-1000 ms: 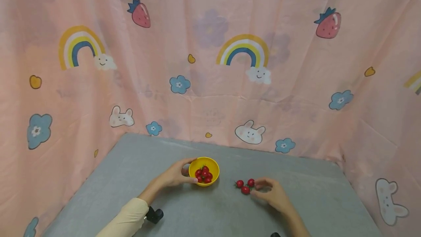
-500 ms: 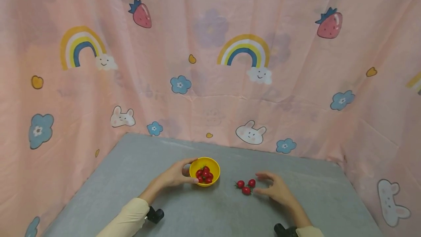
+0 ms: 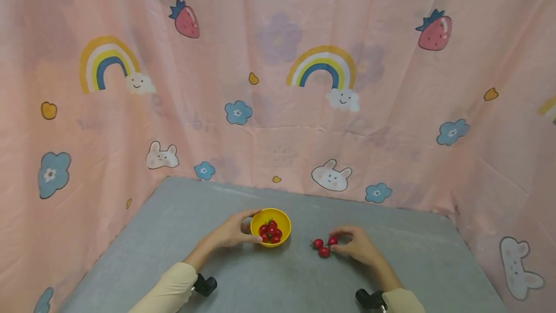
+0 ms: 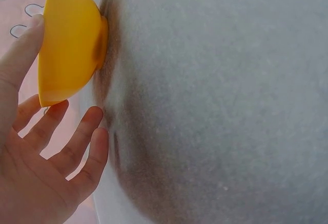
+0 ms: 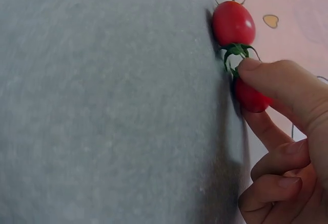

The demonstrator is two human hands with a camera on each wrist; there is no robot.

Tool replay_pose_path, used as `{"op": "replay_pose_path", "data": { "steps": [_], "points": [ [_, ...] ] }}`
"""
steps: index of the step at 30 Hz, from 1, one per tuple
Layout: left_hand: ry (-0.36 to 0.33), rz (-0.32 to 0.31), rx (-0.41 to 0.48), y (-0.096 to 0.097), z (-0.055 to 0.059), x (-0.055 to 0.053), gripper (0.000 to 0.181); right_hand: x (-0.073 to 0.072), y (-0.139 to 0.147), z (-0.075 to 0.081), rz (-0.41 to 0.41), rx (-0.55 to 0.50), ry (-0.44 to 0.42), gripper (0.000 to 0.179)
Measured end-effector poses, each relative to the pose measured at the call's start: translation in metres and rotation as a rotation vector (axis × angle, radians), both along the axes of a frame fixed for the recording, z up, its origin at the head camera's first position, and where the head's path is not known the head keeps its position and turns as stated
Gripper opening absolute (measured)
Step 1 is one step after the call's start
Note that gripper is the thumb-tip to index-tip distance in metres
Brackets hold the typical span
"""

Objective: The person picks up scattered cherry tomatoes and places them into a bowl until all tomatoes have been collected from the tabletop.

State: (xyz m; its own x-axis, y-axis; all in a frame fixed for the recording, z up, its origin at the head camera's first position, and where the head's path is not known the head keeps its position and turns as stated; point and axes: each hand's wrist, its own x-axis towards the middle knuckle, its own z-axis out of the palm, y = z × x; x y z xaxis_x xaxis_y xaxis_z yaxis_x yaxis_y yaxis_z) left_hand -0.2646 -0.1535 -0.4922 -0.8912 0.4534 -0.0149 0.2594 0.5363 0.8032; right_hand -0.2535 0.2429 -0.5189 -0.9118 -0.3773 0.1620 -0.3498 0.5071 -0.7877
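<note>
In the head view my left hand point(image 3: 230, 230) grips a yellow bowl point(image 3: 283, 220) by its rim, thumb on the near side and fingers on the far side. Several red cherry tomatoes point(image 3: 271, 231) lie inside the bowl. To its right, my right hand point(image 3: 359, 246) pinches a cherry tomato point(image 5: 249, 98) between thumb and index finger, low at the table. Its other fingers are curled in the right wrist view. Two more cherry tomatoes with green stems, a left one point(image 3: 318, 243) and a nearer one point(image 3: 323, 252), lie close beside it.
A grey table point(image 3: 278, 284) carries everything. A pink curtain point(image 3: 278, 149) with printed rainbows, bunnies and flowers hangs behind and along the sides. Black wrist mounts, a left one point(image 3: 205, 285) and a right one point(image 3: 369, 298), sit at the sleeve cuffs.
My right hand drew slightly back with its fingers spread, then came left and took hold of the right-hand tomato. The left hand and the bowl have stayed put.
</note>
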Motion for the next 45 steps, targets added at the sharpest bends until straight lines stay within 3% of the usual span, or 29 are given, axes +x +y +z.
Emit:
{"op": "replay_pose_path", "data": {
  "steps": [6, 32, 40, 45],
  "points": [
    [-0.003, -0.007, 0.004, 0.0, 0.0, 0.0, 0.079, 0.0, -0.001, 0.001, 0.022, -0.021, -0.005, 0.026],
    [0.011, -0.017, 0.009, 0.0, -0.003, -0.002, 0.078, -0.005, 0.001, 0.012, -0.077, -0.053, -0.042, 0.026],
    [0.0, -0.015, 0.013, 0.0, -0.001, -0.001, 0.078, -0.005, -0.009, 0.008, -0.101, -0.101, -0.031, 0.026],
    [0.002, -0.019, 0.015, -0.001, -0.001, -0.001, 0.078, -0.006, -0.024, 0.008, -0.164, -0.114, -0.05, 0.029]
  ]
}}
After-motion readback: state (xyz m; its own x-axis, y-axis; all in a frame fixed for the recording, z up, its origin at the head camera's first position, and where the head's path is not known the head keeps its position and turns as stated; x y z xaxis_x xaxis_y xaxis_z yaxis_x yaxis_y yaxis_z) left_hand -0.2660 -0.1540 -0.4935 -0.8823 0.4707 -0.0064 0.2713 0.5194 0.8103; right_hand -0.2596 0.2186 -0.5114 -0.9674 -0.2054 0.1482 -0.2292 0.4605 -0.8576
